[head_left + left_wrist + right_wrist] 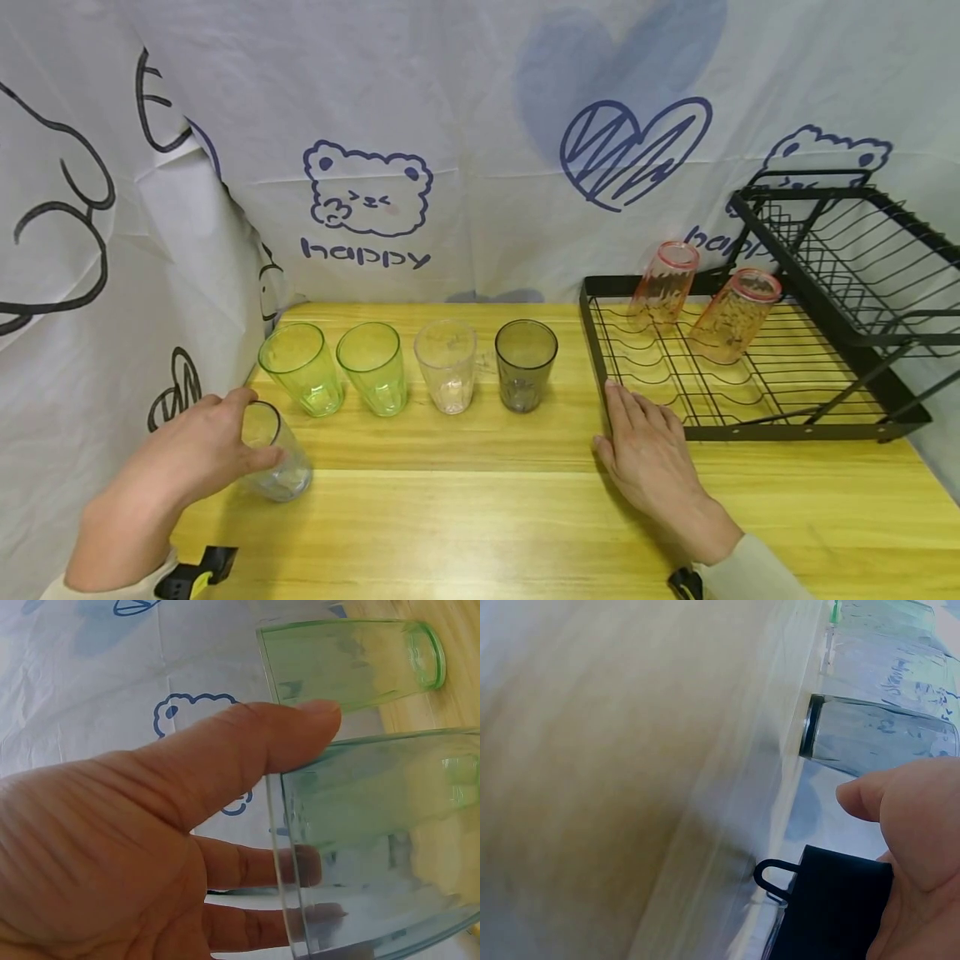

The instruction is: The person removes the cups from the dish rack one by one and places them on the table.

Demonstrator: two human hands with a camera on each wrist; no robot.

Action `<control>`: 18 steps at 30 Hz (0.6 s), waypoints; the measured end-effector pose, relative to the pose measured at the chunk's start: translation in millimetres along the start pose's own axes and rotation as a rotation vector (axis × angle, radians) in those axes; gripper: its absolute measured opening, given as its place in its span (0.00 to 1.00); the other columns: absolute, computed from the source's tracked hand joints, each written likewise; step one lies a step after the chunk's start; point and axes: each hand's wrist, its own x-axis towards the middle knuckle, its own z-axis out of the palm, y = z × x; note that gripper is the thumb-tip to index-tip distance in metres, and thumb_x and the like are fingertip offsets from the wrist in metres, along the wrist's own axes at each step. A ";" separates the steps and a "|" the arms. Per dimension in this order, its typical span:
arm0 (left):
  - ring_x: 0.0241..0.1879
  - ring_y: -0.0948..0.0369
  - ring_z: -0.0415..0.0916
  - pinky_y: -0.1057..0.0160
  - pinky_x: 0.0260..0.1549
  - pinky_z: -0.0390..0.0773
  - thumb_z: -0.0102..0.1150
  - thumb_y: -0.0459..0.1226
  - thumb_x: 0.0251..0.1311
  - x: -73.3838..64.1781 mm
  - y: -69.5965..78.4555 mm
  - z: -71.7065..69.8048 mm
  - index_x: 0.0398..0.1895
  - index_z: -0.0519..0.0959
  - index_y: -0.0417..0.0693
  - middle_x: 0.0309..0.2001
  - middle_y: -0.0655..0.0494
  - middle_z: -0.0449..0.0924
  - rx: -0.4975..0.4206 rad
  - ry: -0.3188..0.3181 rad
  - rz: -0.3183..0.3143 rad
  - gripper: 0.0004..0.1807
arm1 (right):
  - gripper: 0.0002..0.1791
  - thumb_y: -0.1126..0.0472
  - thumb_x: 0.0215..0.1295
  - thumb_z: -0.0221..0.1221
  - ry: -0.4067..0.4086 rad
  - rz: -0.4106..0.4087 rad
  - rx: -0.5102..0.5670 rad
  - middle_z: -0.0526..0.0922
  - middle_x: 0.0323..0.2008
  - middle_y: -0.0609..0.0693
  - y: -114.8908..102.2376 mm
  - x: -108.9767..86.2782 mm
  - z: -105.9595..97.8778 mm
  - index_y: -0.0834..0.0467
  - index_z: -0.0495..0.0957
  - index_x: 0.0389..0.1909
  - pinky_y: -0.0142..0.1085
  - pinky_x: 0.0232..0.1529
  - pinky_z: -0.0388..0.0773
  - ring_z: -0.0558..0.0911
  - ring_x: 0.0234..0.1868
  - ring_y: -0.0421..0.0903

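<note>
At the left end of the table, my left hand [191,458] grips a pale bluish clear drinking glass [291,475] near its rim. In the left wrist view the thumb lies across the rim of this glass [390,877], with other fingers seen through its wall. The glass stands upright or slightly tilted; I cannot tell which. My right hand [652,458] rests with fairly straight fingers at the near left corner of the black dish rack [787,432]. In the right wrist view its palm lies against the dark rack frame [840,900].
A row holds two green glasses [306,379] [372,379], a clear glass [448,371] and a grey glass [525,375]. Two pink-orange glasses [667,283] [735,321] stand upside down in the rack. A raised wire tier [862,250] overhangs its right side. Cloth [480,167] hangs behind.
</note>
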 end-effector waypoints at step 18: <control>0.57 0.23 0.72 0.25 0.49 0.76 0.70 0.63 0.58 -1.8 2.2 2.5 0.73 0.62 0.26 0.60 0.16 0.71 0.002 0.022 -0.005 0.58 | 0.42 0.51 0.73 0.63 -0.030 0.027 0.015 0.72 0.73 0.67 -0.8 0.5 0.7 0.66 0.60 0.80 0.66 0.66 0.70 0.76 0.67 0.69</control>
